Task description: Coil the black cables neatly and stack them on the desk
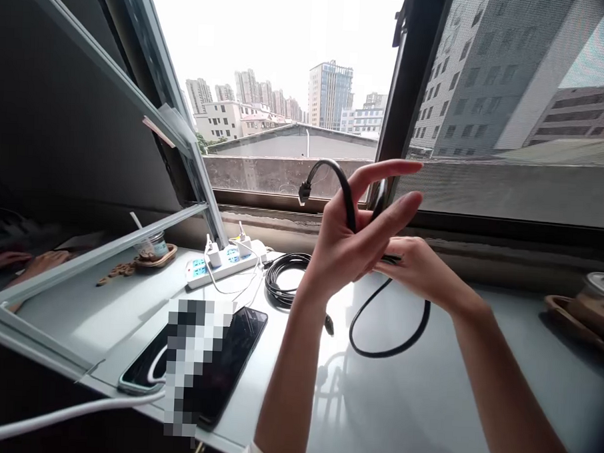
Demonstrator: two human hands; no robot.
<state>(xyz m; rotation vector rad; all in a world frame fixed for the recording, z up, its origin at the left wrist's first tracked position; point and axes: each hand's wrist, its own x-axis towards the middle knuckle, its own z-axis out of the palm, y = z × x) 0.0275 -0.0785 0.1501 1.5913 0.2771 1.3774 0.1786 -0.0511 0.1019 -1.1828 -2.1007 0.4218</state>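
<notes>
My left hand (348, 245) is raised above the table, its thumb and index finger stretched apart while the other fingers curl in around a black cable (346, 188). One end of that cable arches over the back of the hand and ends in a dark connector (304, 190). Just behind and to the right, my right hand (423, 272) has its fingers closed on the same cable, near the left palm; the fingertips are partly hidden. From there a loop of the cable hangs down toward the tabletop. A coiled black cable (272, 285) lies on the table behind my left wrist.
On the left of the white table (369, 410) are a power strip (225, 263) with plugs, a dark phone (235, 370), and another phone (140, 366) with a white cord. A metal frame (101, 231) borders another person's hands (43, 265). Cups on trays (581, 322) stand at both sides.
</notes>
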